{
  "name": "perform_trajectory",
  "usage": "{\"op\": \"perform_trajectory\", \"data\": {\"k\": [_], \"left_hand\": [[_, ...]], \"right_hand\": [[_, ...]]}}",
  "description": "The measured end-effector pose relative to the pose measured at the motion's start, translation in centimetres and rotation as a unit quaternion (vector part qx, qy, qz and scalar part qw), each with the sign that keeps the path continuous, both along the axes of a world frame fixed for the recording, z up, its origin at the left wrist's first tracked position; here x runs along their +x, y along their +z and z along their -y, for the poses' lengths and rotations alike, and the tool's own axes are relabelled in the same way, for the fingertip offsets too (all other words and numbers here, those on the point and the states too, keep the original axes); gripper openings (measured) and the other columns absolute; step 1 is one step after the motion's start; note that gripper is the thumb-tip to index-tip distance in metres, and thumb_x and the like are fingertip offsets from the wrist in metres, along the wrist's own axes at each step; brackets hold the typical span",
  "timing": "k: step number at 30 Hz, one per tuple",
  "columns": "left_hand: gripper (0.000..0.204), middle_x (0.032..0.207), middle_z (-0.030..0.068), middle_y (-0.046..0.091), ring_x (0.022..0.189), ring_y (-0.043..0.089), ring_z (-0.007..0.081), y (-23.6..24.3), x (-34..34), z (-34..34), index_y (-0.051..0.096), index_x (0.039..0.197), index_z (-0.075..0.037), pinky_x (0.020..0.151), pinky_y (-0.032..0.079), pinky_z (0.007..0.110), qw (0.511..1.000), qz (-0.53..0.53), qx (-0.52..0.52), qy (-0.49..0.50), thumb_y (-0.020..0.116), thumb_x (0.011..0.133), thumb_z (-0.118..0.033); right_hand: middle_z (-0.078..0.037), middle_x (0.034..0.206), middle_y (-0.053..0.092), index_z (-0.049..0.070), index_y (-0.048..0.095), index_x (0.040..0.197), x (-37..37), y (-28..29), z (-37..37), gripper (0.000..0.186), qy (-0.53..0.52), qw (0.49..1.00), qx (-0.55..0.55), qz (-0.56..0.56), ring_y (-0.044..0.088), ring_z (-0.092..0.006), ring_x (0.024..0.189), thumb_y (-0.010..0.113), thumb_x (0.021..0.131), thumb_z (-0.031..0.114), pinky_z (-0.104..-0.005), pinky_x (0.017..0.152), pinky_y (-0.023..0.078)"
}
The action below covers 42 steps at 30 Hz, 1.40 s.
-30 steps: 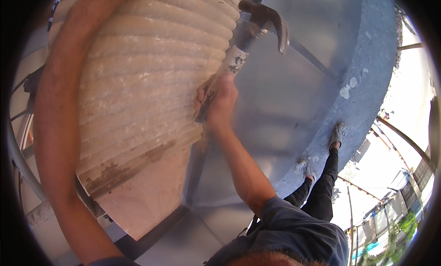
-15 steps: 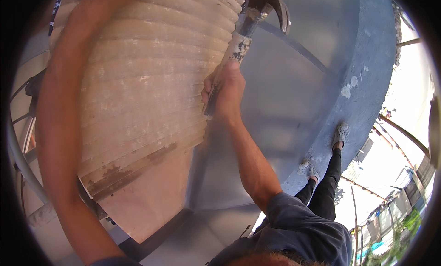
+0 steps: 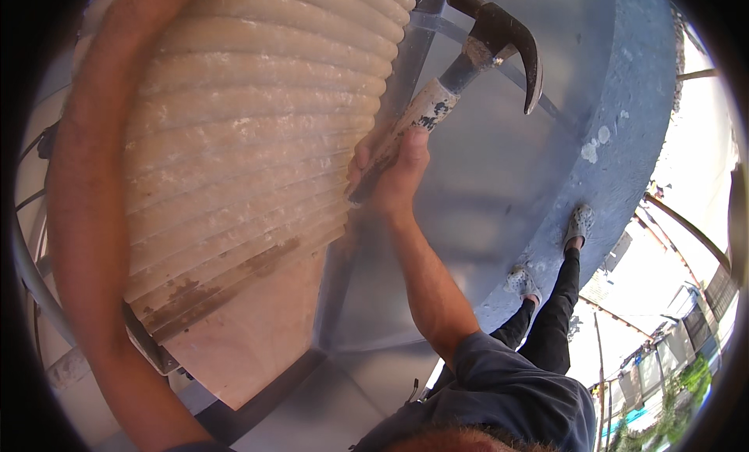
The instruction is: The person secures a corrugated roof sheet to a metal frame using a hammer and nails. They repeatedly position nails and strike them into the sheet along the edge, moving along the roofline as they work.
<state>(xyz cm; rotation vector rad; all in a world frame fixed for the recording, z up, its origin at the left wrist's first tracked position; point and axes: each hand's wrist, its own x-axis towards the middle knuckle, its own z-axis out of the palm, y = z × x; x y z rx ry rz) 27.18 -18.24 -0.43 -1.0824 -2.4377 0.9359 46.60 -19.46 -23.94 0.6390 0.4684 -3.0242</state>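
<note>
My right hand [image 3: 402, 167] is closed around the handle of a claw hammer [image 3: 499, 42]. The handle has worn white paint with dark patches. The dark metal head points up and away, and its curved claw hangs toward the right. Beside the hand, on its left, is a beige corrugated sheet [image 3: 257, 116] with rounded ridges and brown stains along its near edge. My left forearm [image 3: 90, 210] reaches up along the sheet's left side. The left hand itself lies beyond the upper edge of the picture.
A smooth pinkish panel [image 3: 250, 335] shows below the corrugated sheet. Grey metallic panels [image 3: 484, 186] stand to the right, next to a blue-grey ledge [image 3: 616, 155] with white spots. My light perforated clogs [image 3: 579, 222] rest on that ledge. Poles and greenery lie beyond.
The hammer head has swung to the right and lower, tilting the handle more. My right hand has shifted slightly right. The left forearm has moved a little to the left.
</note>
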Motion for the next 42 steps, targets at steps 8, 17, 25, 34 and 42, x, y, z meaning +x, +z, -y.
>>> {"op": "perform_trajectory", "data": {"k": [8,17,25,34,42], "left_hand": [[0.014,0.072,0.0142,0.071,0.068,0.070,0.0331,0.1,0.0,0.0,0.080,0.076,-0.011,0.065,0.054,0.044,1.000,-0.009,-0.012,0.004,0.083,0.070,-0.023],[0.016,0.072,0.0153,0.071,0.069,0.070,0.0338,1.5,-4.1,1.4,0.079,0.076,-0.010,0.066,0.054,0.045,0.961,0.065,-0.038,0.265,0.084,0.069,-0.025],[0.016,0.071,0.0145,0.071,0.067,0.069,0.0346,-0.1,-1.0,-0.4,0.080,0.076,-0.012,0.065,0.054,0.045,1.000,0.000,0.028,-0.008,0.084,0.068,-0.026],[0.016,0.070,0.0148,0.070,0.067,0.069,0.0345,-0.4,-1.2,-1.2,0.079,0.075,-0.012,0.064,0.054,0.046,1.000,-0.002,0.007,-0.008,0.084,0.068,-0.026],[0.017,0.070,0.0158,0.070,0.067,0.069,0.0352,-1.5,-1.9,-1.3,0.079,0.076,-0.011,0.065,0.054,0.046,0.999,0.002,0.020,-0.027,0.084,0.068,-0.026]], "right_hand": [[-0.009,0.062,0.054,0.001,0.052,0.089,-1.0,0.6,-0.1,0.071,-0.003,1.000,-0.001,-0.011,0.054,-0.0179,0.046,0.045,0.099,0.071,-0.0304,0.042,0.044],[-0.010,0.062,0.054,0.000,0.052,0.088,-1.6,1.8,-1.2,0.072,0.082,0.997,-0.005,-0.001,0.055,-0.0191,0.045,0.045,0.099,0.071,-0.0306,0.042,0.044],[-0.009,0.062,0.053,0.003,0.051,0.086,-2.4,-0.3,0.0,0.068,0.072,0.995,0.071,-0.013,0.054,-0.0185,0.046,0.041,0.100,0.069,-0.0321,0.043,0.044],[-0.009,0.063,0.054,0.001,0.053,0.088,-3.6,-1.6,-0.8,0.067,0.034,0.998,0.040,-0.020,0.053,-0.0180,0.045,0.044,0.102,0.066,-0.0314,0.042,0.045],[-0.006,0.060,0.052,0.004,0.052,0.089,-3.6,-2.8,-2.3,0.066,-0.014,0.999,0.046,0.001,0.052,-0.0171,0.043,0.041,0.102,0.068,-0.0320,0.040,0.043]]}}
